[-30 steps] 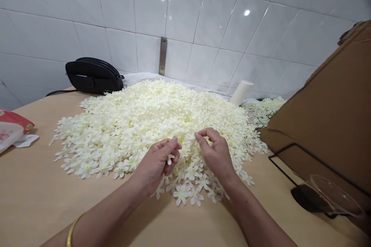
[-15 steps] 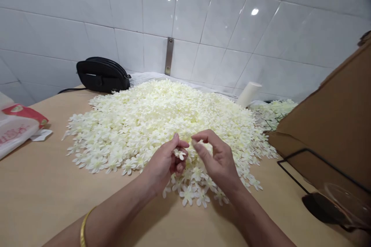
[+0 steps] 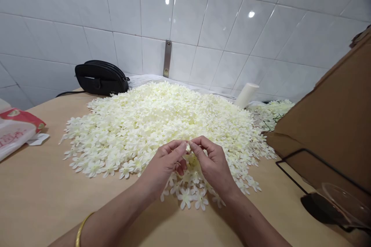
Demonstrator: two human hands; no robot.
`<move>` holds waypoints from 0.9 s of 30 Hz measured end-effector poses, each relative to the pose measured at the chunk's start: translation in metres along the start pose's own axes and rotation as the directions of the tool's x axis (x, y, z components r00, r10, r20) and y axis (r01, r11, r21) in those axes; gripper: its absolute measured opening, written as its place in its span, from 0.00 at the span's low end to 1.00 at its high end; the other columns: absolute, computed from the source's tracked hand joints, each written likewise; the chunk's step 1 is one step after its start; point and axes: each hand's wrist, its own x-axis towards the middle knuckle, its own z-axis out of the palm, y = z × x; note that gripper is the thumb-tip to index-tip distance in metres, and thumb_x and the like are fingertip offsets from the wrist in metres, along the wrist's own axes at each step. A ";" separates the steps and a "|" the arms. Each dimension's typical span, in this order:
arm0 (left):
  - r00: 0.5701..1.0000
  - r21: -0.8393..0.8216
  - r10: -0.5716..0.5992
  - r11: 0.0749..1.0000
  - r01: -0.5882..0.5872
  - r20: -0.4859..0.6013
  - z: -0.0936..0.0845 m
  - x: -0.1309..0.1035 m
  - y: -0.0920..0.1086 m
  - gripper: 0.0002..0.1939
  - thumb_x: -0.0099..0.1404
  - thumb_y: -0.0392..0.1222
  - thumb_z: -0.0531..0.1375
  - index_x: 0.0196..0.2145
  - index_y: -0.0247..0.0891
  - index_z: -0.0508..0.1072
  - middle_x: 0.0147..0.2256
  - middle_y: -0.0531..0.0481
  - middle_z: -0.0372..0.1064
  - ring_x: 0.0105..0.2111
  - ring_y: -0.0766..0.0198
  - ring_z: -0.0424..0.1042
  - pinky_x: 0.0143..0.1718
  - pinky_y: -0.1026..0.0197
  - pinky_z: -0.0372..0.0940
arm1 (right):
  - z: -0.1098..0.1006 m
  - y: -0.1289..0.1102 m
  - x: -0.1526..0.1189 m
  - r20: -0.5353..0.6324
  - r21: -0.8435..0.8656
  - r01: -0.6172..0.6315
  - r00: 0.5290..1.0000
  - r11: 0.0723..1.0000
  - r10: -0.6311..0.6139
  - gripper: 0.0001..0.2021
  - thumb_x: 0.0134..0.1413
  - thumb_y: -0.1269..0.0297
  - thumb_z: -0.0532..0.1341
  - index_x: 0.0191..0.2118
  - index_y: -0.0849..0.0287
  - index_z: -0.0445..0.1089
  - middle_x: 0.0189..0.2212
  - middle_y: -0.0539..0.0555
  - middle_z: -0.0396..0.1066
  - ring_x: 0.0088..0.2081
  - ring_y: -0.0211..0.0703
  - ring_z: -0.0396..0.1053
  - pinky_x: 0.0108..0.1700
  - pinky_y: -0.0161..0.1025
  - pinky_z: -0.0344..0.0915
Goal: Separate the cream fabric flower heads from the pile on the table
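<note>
A wide heap of pale yellow-white artificial flowers point(image 3: 162, 112) lies on the light wooden table point(image 3: 37, 200). At its front edge my left hand point(image 3: 166, 164) is closed, thumb pressed on the forefinger. My right hand point(image 3: 211, 160) pinches with thumb and forefinger, its tips meeting those of the left. A small pale bit shows between the two sets of fingertips, too small to make out. Several loose flowers point(image 3: 186, 197) lie on the table just below the hands.
A black bag point(image 3: 100, 79) stands at the back left, near a red and white plastic package point(image 3: 19, 129). On the right are a cardboard box point(image 3: 327, 112), a black wire frame point(image 3: 292, 177) and glasses point(image 3: 321, 208). A white roll point(image 3: 246, 95) leans behind the heap.
My hands have come together, so their fingertips now meet. The white flower seen in my left fingers before is no longer clearly visible. The view has shifted slightly.
</note>
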 end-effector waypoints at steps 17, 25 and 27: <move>0.995 0.057 0.076 0.996 -0.072 -0.072 0.000 0.002 0.002 0.14 0.52 0.44 0.62 0.20 0.35 0.63 0.16 0.58 0.51 0.18 0.73 0.48 0.21 0.68 0.47 | 0.005 0.003 -0.002 -0.068 0.056 -0.004 0.998 0.998 0.008 0.09 0.55 0.62 0.54 0.36 0.59 0.67 0.28 0.51 0.67 0.33 0.39 0.64 0.35 0.35 0.60; 0.996 0.029 0.022 0.999 -0.019 -0.085 -0.002 0.001 0.002 0.17 0.52 0.51 0.61 0.21 0.36 0.61 0.15 0.60 0.47 0.15 0.75 0.43 0.17 0.67 0.40 | 0.006 0.000 -0.002 -0.034 0.065 -0.001 0.999 0.998 0.003 0.11 0.56 0.60 0.52 0.36 0.59 0.69 0.28 0.51 0.67 0.34 0.40 0.64 0.38 0.35 0.60; 0.996 0.029 0.008 1.000 -0.005 -0.094 0.000 0.000 0.003 0.18 0.52 0.53 0.61 0.21 0.36 0.61 0.15 0.60 0.46 0.15 0.75 0.41 0.17 0.68 0.39 | 0.006 0.000 -0.002 -0.022 0.069 0.000 1.000 0.998 0.002 0.12 0.57 0.60 0.52 0.35 0.59 0.70 0.28 0.51 0.67 0.34 0.39 0.64 0.37 0.35 0.60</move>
